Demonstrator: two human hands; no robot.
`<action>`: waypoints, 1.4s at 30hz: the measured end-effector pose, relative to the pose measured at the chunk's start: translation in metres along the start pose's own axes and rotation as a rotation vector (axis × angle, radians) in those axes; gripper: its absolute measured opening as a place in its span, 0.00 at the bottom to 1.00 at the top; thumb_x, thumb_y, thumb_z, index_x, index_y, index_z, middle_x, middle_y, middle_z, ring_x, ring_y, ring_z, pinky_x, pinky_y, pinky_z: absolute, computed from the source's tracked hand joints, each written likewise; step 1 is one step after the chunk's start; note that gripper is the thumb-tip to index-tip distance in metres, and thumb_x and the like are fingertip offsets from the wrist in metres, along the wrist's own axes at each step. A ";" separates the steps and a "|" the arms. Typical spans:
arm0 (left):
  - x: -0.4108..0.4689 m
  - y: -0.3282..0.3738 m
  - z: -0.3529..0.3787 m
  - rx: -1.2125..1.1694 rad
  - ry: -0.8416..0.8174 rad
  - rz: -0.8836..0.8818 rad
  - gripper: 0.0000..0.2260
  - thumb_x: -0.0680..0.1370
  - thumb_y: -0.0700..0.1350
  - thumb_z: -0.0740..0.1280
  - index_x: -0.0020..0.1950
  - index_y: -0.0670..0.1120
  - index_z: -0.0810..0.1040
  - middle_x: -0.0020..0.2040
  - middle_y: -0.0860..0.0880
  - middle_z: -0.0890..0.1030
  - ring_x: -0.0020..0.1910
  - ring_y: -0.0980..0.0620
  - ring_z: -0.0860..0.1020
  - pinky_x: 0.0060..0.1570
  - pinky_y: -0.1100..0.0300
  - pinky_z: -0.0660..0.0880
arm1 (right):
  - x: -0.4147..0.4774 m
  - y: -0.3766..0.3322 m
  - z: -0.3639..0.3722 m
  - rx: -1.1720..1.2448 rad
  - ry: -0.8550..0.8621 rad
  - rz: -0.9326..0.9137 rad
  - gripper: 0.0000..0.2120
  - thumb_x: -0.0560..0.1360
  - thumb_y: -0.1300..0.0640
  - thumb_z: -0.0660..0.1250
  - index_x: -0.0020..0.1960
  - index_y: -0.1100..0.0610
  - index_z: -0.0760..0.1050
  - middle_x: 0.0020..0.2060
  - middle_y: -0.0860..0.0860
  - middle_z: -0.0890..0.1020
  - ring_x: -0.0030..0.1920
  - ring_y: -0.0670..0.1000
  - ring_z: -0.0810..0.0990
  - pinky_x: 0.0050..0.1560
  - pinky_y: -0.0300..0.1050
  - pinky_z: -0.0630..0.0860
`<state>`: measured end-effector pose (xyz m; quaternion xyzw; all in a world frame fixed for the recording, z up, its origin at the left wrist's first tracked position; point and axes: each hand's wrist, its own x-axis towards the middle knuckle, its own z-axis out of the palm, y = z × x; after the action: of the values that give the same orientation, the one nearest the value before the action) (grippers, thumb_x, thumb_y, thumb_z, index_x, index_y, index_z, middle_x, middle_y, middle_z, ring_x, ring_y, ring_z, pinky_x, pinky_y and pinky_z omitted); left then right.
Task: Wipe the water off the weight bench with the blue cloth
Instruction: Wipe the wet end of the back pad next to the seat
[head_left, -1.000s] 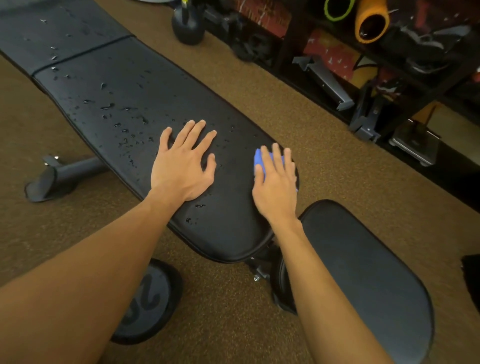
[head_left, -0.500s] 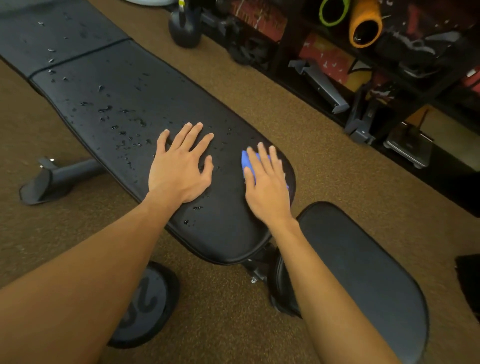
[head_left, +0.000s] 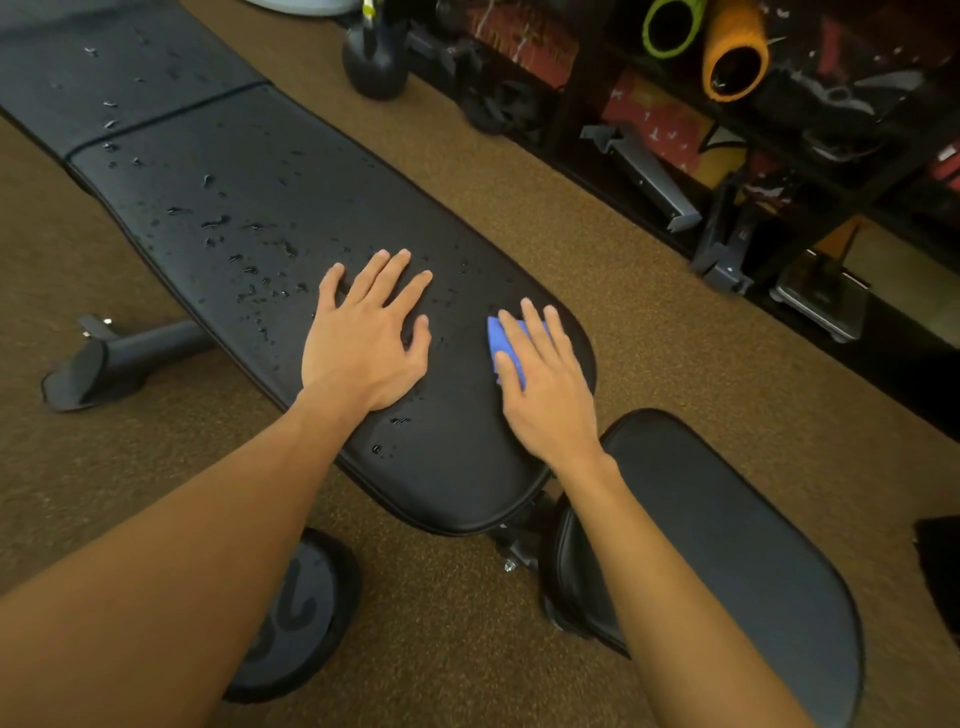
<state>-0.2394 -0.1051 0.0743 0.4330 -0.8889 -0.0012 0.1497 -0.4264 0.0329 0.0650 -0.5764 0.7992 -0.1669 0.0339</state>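
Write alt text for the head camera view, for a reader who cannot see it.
A person's right hand presses a blue cloth flat on a black weight bench, while the left hand rests flat beside it. Water droplets dot the pad beyond the left hand.

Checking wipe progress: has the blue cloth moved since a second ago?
Yes: the blue cloth under the right hand slid left, from the bench edge toward the left hand.

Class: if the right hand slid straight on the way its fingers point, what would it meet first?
The right hand, pressing the blue cloth, points toward the weight bench's far edge. It would probably cross only a short strip of pad with a few fine droplets, then run off above the carpet.
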 end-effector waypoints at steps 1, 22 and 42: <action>0.000 0.000 0.000 -0.002 0.000 0.001 0.26 0.85 0.59 0.50 0.84 0.55 0.64 0.86 0.50 0.60 0.85 0.51 0.55 0.82 0.40 0.50 | -0.004 0.008 -0.002 -0.004 0.013 0.041 0.25 0.89 0.45 0.50 0.85 0.48 0.60 0.86 0.49 0.56 0.86 0.53 0.47 0.85 0.53 0.49; 0.000 0.000 -0.001 -0.003 0.001 0.002 0.26 0.85 0.59 0.49 0.83 0.55 0.65 0.85 0.50 0.60 0.85 0.52 0.55 0.82 0.40 0.51 | 0.056 -0.007 0.001 0.012 0.028 0.164 0.25 0.89 0.49 0.50 0.85 0.51 0.60 0.86 0.53 0.57 0.86 0.57 0.49 0.85 0.59 0.48; 0.000 -0.001 0.002 -0.003 0.035 0.010 0.25 0.85 0.54 0.50 0.82 0.54 0.67 0.85 0.50 0.62 0.85 0.51 0.58 0.81 0.40 0.53 | -0.018 -0.029 0.000 0.037 -0.092 -0.206 0.25 0.89 0.46 0.50 0.86 0.48 0.59 0.86 0.46 0.54 0.86 0.49 0.43 0.84 0.52 0.44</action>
<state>-0.2395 -0.1059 0.0720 0.4282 -0.8883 0.0057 0.1658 -0.3936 0.0416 0.0710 -0.6618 0.7302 -0.1573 0.0639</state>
